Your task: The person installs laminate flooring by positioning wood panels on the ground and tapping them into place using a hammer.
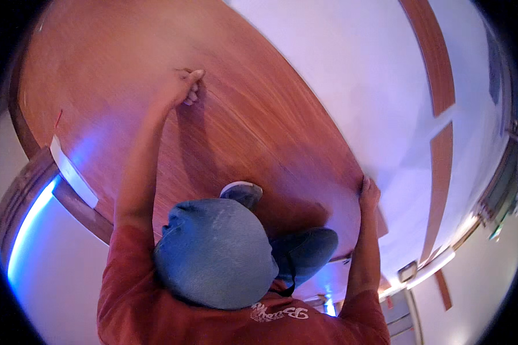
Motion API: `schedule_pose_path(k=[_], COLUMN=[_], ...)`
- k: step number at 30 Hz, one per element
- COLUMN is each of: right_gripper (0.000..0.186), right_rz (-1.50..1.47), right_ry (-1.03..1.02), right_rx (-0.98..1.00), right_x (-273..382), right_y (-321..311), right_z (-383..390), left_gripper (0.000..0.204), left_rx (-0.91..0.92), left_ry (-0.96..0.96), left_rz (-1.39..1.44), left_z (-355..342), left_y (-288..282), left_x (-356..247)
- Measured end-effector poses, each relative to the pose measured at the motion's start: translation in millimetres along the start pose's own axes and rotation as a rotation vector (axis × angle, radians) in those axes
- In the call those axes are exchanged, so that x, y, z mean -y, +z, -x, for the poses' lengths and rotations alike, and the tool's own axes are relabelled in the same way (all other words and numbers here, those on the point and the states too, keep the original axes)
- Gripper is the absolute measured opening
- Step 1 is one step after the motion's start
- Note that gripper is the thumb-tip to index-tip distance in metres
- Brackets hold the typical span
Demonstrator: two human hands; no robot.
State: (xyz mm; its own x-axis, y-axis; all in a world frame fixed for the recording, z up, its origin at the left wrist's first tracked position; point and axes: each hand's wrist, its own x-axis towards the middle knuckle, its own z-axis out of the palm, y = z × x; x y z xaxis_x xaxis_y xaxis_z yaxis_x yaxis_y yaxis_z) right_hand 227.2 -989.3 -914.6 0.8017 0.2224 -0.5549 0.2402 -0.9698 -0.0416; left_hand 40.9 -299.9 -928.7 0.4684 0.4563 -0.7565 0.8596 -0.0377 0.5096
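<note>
A large reddish-brown wood-grain sheet [259, 115] spreads out before me, its curved-looking right edge lying against a white surface. Over its middle my left hand [189, 87] is closed, the fingers curled in and the thumb laid over them. A short dark line shows beside the thumb, but what the fingers hold, if anything, I cannot make out. My right hand [369, 194] is closed at the sheet's right edge, fingers bent round it. Between my arms are my raised denim-covered knee [216, 253] and a grey shoe [243, 193] resting on the sheet.
Brown wood-grain strips [441, 167] lie on the white surface [380, 86] to the right. At the left are a pale flat strip [73, 171], a thin red item [58, 118], a brown frame [23, 187] and a bright blue light [31, 224]. A lamp-like fixture [407, 271] shows at lower right.
</note>
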Motion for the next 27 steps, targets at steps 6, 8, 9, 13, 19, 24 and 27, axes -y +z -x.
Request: schedule_pose_path(k=[6, 8, 9, 13, 19, 24, 27], right_gripper=[0.049, 0.057, 0.056, 0.058, 0.062, 0.060, 0.057], right_rz=[0.031, -0.063, -0.082, -0.119, -0.237, -0.314, -0.317], right_ry=[0.150, 0.230, 0.194, 0.174, 0.124, 0.061, 0.021], right_rx=[-0.114, -0.098, -0.217, -0.094, -0.058, -0.123, -0.098], right_x=[23.6, 31.2, 34.8, 43.4, 61.0, 63.3, 60.3], right_y=[12.8, 14.6, 14.4, 4.9, -6.9, -13.6, -13.3], right_z=[2.8, 2.6, 1.9, 0.0, 2.5, 3.4, 3.6], left_gripper=[0.044, 0.045, 0.044, 0.049, 0.045, 0.086, 0.102], left_rx=[-0.019, 0.143, 0.093, -0.034, -0.010, 0.232, 0.356], left_ry=[0.106, 0.148, 0.089, 0.329, 0.710, 1.382, 1.345], left_rz=[-0.092, 0.043, -0.052, -0.573, -1.031, -1.375, -1.388], left_z=[-56.4, -80.5, -90.7, -96.2, 9.8, 97.1, 114.4], left_y=[-24.3, -41.9, -55.4, -61.5, 146.5, 304.2, 342.4], left_x=[54.0, 72.1, 72.9, 33.3, -101.0, -177.0, -184.7])
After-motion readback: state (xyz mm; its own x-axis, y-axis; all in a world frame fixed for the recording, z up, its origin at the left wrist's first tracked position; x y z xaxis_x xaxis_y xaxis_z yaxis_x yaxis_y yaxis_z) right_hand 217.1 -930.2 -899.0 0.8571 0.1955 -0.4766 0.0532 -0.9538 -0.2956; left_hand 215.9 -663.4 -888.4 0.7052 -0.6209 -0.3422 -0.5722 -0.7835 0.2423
